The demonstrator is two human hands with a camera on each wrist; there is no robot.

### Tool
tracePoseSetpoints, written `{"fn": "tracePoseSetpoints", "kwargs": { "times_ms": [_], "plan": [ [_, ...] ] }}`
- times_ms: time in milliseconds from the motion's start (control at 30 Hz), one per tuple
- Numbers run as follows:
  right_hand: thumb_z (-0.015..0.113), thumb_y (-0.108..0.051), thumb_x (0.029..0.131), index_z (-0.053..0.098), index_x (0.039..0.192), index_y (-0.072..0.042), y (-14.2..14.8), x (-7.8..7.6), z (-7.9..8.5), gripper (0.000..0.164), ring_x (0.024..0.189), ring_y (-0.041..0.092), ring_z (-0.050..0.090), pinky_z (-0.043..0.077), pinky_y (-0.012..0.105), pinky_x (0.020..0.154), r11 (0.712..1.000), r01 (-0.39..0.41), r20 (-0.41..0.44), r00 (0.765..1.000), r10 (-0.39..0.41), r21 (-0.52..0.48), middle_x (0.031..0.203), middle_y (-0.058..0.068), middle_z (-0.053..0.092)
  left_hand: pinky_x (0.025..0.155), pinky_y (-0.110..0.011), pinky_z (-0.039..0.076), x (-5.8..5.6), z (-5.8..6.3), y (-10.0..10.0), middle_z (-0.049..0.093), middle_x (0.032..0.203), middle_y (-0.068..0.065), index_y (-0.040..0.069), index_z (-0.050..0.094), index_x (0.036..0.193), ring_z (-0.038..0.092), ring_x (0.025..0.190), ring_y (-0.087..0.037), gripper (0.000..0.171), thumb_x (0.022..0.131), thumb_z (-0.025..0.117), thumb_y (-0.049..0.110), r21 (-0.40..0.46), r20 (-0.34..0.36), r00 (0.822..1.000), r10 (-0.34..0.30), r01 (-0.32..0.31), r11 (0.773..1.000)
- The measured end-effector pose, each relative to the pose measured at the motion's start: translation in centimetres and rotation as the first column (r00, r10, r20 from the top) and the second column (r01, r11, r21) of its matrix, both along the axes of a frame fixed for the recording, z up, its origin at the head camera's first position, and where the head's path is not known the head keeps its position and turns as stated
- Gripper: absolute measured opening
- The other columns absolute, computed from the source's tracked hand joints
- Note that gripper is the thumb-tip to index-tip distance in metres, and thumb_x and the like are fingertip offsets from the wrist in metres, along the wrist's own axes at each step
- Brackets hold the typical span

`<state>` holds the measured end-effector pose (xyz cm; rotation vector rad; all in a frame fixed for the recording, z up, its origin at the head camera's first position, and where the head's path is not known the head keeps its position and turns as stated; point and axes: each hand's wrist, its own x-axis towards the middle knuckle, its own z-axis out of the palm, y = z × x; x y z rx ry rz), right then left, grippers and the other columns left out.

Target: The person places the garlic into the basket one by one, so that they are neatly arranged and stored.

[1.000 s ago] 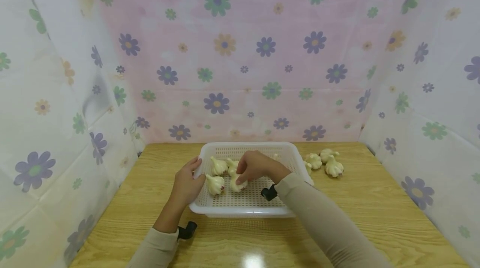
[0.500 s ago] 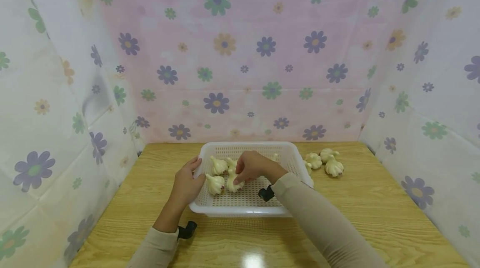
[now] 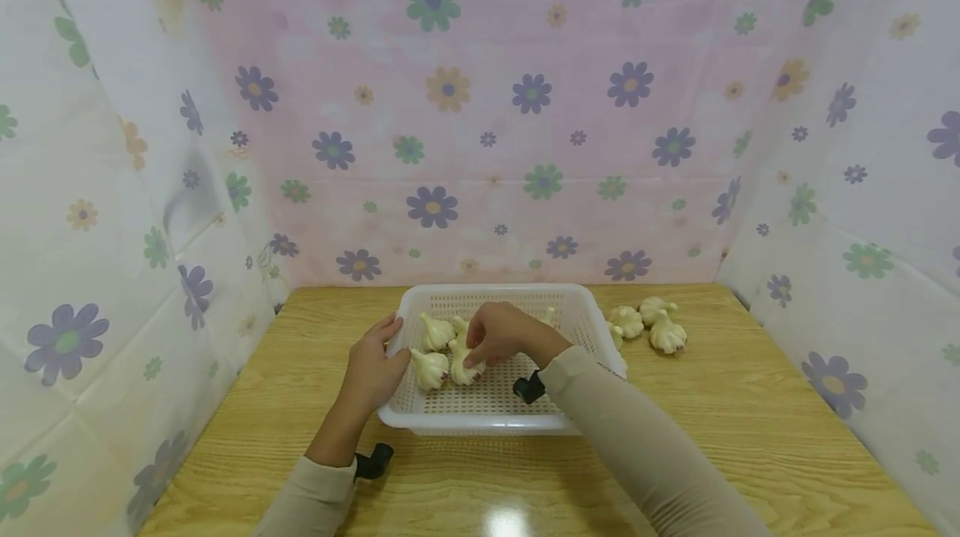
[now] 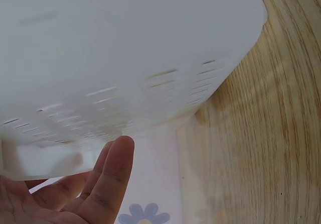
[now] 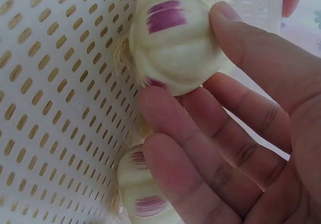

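Observation:
My left hand (image 3: pixel 375 366) holds the left rim of a white perforated plastic basket (image 3: pixel 487 421), its thumb on the rim. In the left wrist view its fingers (image 4: pixel 113 179) lie along the basket's outer wall. Inside the basket, my right hand (image 3: pixel 504 333) grips a garlic bulb (image 5: pixel 175 43), pale with purple patches and dry roots, between thumb and fingers. Another garlic bulb (image 5: pixel 143 189) lies close by the fingertips in the right wrist view. At the basket's left side rest a front bulb (image 3: pixel 429 369) and a back bulb (image 3: pixel 436 333).
Right of the basket, several garlic bulbs (image 3: pixel 667 333) lie in a group on the wooden table (image 3: pixel 720 420). A bulb's stem (image 3: pixel 550 316) shows behind my right wrist inside the basket. Flowered cloth (image 3: pixel 495 145) walls in the table at the back and both sides.
My right hand has moved slightly left with the garlic bulb, closer to the other bulbs at the basket's left. The left hand and the basket have stayed in place.

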<state>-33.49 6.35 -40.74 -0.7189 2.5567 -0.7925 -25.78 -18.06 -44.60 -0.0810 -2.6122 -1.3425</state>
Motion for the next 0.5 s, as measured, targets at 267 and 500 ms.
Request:
{"fn": "tracePoseSetpoints", "kwargs": {
  "times_ms": [267, 500],
  "plan": [
    [0.091, -0.027, 0.079, 0.077, 0.089, -0.015, -0.26, -0.21, -0.19, 0.020, 0.072, 0.029, 0.077, 0.063, 0.041, 0.065, 1.000, 0.004, 0.015, 1.000, -0.004, -0.004, 0.079, -0.003, 0.074, 0.109, -0.051, 0.047, -0.09, -0.05, 0.02, 0.042, 0.163, -0.013, -0.001, 0.051, 0.150, 0.039, 0.150, -0.039, 0.061, 0.093, 0.063, 0.015, 0.001, -0.008, 1.000, 0.004, -0.004, 1.000],
    [0.089, -0.027, 0.081, 0.077, 0.090, -0.015, -0.01, -0.19, -0.09, 0.020, 0.072, 0.027, 0.076, 0.063, 0.038, 0.064, 1.000, 0.008, 0.016, 1.000, -0.008, -0.016, 0.081, -0.002, 0.074, 0.110, -0.054, 0.045, 0.01, 0.10, 0.06, 0.041, 0.164, -0.012, -0.001, 0.049, 0.151, 0.035, 0.152, -0.039, 0.061, 0.093, 0.062, 0.013, -0.005, -0.003, 1.000, -0.001, 0.001, 1.000]
  ]
}}
